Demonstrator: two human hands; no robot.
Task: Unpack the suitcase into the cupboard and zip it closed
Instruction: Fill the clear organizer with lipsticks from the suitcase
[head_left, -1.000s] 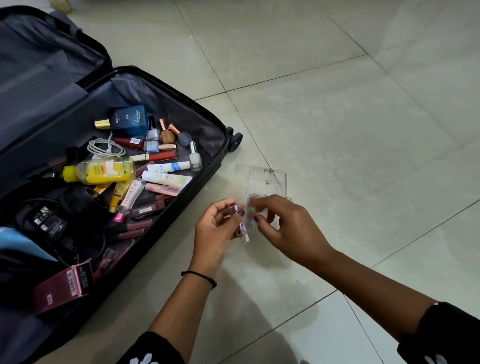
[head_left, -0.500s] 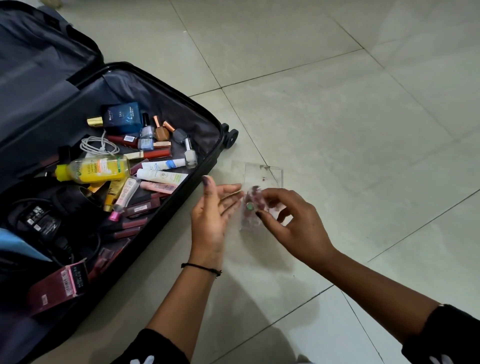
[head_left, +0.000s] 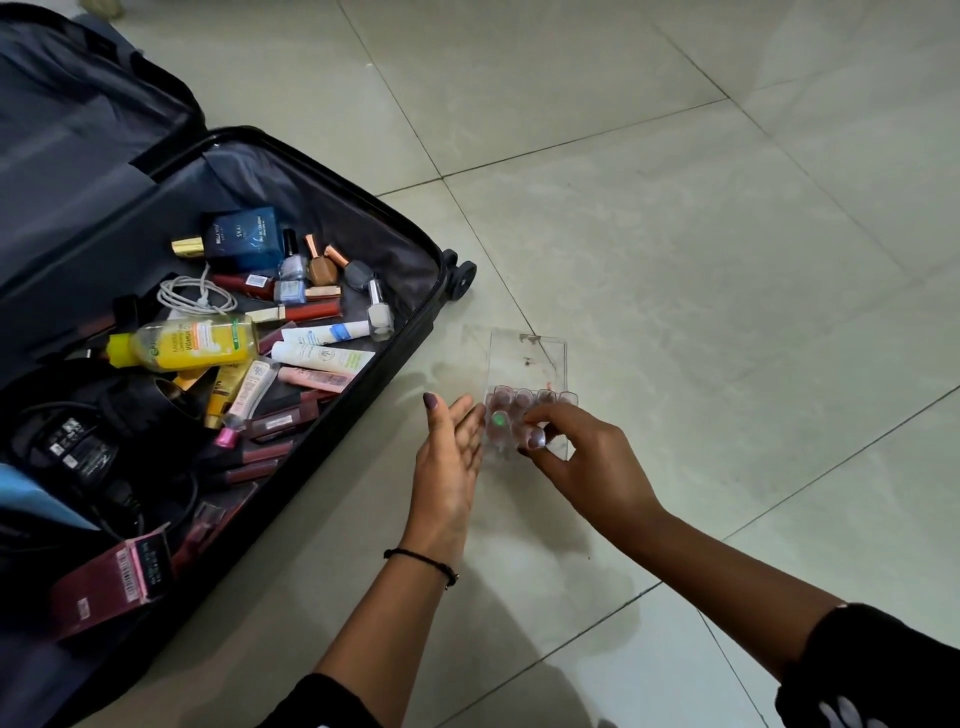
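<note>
Unpacking looks barely begun: the suitcase (head_left: 322, 192) lies open on the floor (head_left: 675, 260), crowded with cosmetics, a yellow bottle (head_left: 192, 345) and a white cable (head_left: 195, 296); no cupboard shows. Just beside it, the right hand (head_left: 587, 467) pinches the tubes (head_left: 521, 401) standing in a clear organiser (head_left: 527, 358), while the left hand (head_left: 449, 457) is spread alongside.

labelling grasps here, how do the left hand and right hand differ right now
The left hand is open, fingers straight, beside the clear organiser; the right hand curls its fingers, pinching the organiser's near edge. The left hand's wrist wears a black band; the right hand's wrist is bare. Both hover over the tiled floor.
</note>
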